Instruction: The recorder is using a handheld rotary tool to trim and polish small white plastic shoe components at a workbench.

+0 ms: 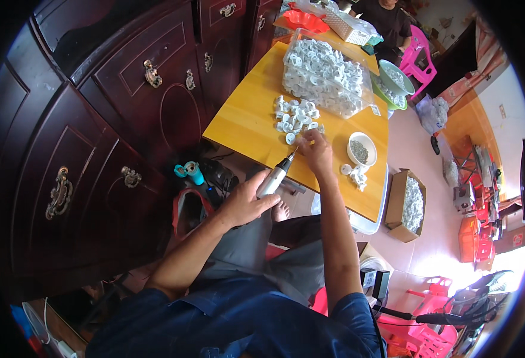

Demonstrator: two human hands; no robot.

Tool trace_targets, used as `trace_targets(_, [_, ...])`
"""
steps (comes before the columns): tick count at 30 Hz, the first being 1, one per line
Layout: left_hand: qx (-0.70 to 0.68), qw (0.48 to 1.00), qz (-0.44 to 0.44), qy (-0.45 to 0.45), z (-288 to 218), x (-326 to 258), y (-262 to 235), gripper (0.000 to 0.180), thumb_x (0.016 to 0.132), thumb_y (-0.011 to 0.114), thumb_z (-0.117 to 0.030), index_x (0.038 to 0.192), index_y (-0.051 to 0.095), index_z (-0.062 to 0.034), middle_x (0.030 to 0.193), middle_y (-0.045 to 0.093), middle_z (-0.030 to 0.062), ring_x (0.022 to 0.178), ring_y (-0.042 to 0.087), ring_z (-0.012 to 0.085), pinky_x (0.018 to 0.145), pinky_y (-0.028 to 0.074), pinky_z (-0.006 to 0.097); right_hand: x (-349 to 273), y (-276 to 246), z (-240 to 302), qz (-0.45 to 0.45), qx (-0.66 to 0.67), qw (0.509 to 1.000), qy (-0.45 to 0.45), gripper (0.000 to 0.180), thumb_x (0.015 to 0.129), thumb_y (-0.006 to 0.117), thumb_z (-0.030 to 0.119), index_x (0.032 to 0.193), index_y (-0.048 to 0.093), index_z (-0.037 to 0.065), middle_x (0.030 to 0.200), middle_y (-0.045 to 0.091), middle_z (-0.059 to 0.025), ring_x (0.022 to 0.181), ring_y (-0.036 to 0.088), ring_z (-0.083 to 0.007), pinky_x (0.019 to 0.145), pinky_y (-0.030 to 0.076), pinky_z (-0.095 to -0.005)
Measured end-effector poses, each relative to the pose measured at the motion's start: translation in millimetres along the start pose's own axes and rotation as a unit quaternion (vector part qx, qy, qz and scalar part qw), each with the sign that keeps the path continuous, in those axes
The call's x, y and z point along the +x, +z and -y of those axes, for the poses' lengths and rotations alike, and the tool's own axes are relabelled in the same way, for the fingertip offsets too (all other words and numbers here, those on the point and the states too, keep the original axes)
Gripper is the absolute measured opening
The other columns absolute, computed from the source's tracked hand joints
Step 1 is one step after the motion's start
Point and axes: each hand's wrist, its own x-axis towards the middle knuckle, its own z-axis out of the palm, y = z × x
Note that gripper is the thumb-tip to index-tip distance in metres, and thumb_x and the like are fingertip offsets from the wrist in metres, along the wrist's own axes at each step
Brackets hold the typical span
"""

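Observation:
My left hand is wrapped around a silver electric screwdriver with a black nose. Its thin bit points up and away, toward the fingertips of my right hand. Those fingers are pinched together over the table's near edge, by the bit's tip; what they hold is too small and blurred to make out. Just beyond lies a loose pile of small white plastic parts on the yellow wooden table. To the right of my right hand stands a white bowl of small metal pieces, with a few white parts beside it.
A clear plastic bin heaped with white parts fills the table's far side. Green bowls stand beyond its right corner. On the floor at right sits a cardboard box of white pieces. Dark cabinets line the left; another person sits far off.

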Motion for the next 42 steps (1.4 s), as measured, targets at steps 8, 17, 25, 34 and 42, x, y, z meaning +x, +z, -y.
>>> trace_targets(8, [0.016,1.0,-0.011,-0.009,-4,0,1,0.056,0.09,0.071,-0.026,0.133,0.05,0.0026,0.108,0.069,0.0233,0.1,0.069,0.0331,0.086,0.053,0.04,-16,-2,16,0.005,0.066,0.995,0.079,0.02,0.084,0.073,0.012,0.101,0.064,0.005,0.084,0.069,-0.0125,0.068,0.066,-0.0266,0.064,0.051,-0.0385])
trace_targets(17, [0.029,0.999,-0.008,-0.026,1,0,1,0.056,0.089,0.071,-0.027,0.132,0.051,0.0017,0.112,0.067,0.0234,0.104,0.068,0.0354,0.087,0.052,0.041,-42,2,25,0.012,0.216,0.963,0.16,0.025,0.085,0.073,0.007,0.109,0.071,0.006,0.079,0.069,-0.003,0.069,0.061,-0.0078,0.065,0.05,-0.0267])
trace_targets(25, [0.036,0.999,0.003,-0.026,1,1,1,0.053,0.089,0.071,-0.027,0.129,0.052,0.0011,0.109,0.068,0.0228,0.102,0.068,0.0365,0.085,0.052,0.042,-47,9,16,0.016,0.226,0.956,0.188,0.026,0.084,0.077,0.011,0.109,0.074,0.007,0.079,0.071,-0.0026,0.071,0.062,-0.0074,0.068,0.052,-0.0257])
trace_targets(34, [0.051,0.998,0.0,-0.034,3,0,1,0.052,0.089,0.071,-0.029,0.128,0.053,-0.0001,0.106,0.069,0.0236,0.099,0.068,0.0386,0.083,0.053,0.044,-48,10,20,0.005,0.219,0.959,0.18,0.025,0.082,0.077,0.012,0.107,0.075,0.008,0.071,0.066,-0.0006,0.066,0.057,-0.006,0.064,0.05,-0.0252])
trace_targets(42, [0.044,0.998,0.008,-0.045,2,0,1,0.047,0.089,0.07,-0.028,0.123,0.054,-0.0006,0.103,0.069,0.0225,0.097,0.068,0.0382,0.081,0.052,0.044,-48,10,19,0.008,0.216,0.961,0.172,0.022,0.081,0.077,0.011,0.103,0.075,0.007,0.069,0.064,0.0015,0.065,0.055,-0.005,0.062,0.048,-0.0246])
